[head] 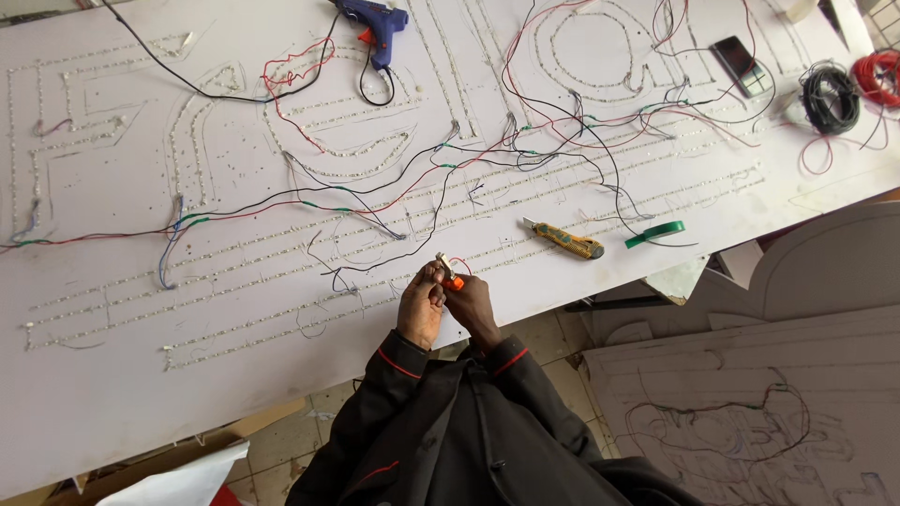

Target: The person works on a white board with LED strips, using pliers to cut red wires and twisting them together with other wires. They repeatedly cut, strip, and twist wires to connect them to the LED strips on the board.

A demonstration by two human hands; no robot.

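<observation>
White surface [112,394]: sign board studded with LED rows, wiring all over it.
Red, black, blue and green wires [525,150] cross the middle. Blue glue gun [375,23] at the top edge, its black cord looping left. Yellow utility knife [565,241] near the front edge, green tape roll [656,233] just beside it on the right. Phone [740,64] top right, black wire coil [830,98] and red wire coil [878,77] at the far right.

Bright, even daylight fills the scene; the white table [141,394] is nearly washed out, with only faint shadows. Focus is sharp throughout, and straight edges bow toward the frame corners.
</observation>
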